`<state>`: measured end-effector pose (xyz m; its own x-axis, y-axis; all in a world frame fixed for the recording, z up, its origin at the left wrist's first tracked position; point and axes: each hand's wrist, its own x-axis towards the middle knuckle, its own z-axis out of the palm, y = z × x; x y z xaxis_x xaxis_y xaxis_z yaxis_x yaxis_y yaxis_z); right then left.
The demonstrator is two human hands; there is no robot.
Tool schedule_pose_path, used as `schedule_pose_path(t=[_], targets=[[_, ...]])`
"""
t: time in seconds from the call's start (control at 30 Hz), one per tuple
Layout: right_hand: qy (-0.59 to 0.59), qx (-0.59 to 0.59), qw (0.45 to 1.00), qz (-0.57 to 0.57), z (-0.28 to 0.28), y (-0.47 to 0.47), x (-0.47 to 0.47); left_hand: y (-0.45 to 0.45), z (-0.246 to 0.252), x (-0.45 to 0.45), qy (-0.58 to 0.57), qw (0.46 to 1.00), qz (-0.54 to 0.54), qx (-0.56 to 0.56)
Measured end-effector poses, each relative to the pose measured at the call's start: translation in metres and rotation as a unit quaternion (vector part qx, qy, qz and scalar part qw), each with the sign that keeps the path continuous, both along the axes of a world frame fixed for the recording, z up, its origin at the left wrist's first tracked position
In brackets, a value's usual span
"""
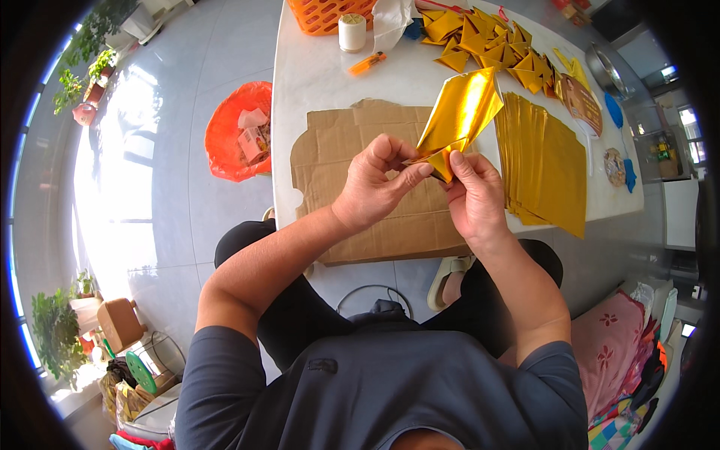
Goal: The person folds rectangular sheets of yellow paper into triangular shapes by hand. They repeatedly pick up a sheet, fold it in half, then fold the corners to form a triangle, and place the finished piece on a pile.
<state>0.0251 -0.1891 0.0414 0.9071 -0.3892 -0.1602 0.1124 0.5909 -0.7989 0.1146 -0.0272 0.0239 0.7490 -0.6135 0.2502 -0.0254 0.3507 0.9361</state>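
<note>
Both my hands hold one sheet of shiny gold foil paper (464,109) above a flat piece of brown cardboard (360,140). My left hand (382,180) pinches the sheet's lower left edge between thumb and fingers. At the lower right corner, the thumb and fingers of my right hand (475,191) grip a folded, pointed part. The upper part of the sheet stands up, slightly curved. Right of the cardboard lies a fanned stack of flat gold sheets (543,160). Folded gold paper pieces (489,42) are heaped at the table's far side.
On the white table (309,73) stand an orange plastic basket (332,17) and a spool of white thread (352,34), near an orange cutter or lighter (367,63). A hand fan (582,107) and a metal bowl (607,67) lie right. A red-bagged bin (225,135) stands left of the table.
</note>
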Motion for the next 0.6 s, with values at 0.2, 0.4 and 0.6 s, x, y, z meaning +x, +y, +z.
schedule_pose_path(t=[0.2, 0.4, 0.6], targets=[[-0.006, -0.029, 1.0, -0.001, 0.0, 0.005, 0.0, 0.001, 0.004, -0.001, -0.05, 0.997, 0.051, 0.028], [0.009, -0.048, 0.999, -0.008, 0.002, 0.008, 0.0, 0.007, 0.01, -0.003, -0.106, 0.99, 0.071, 0.063], [-0.009, -0.072, 0.997, 0.001, -0.003, 0.006, -0.001, 0.007, 0.01, -0.002, -0.123, 0.986, 0.084, 0.072]])
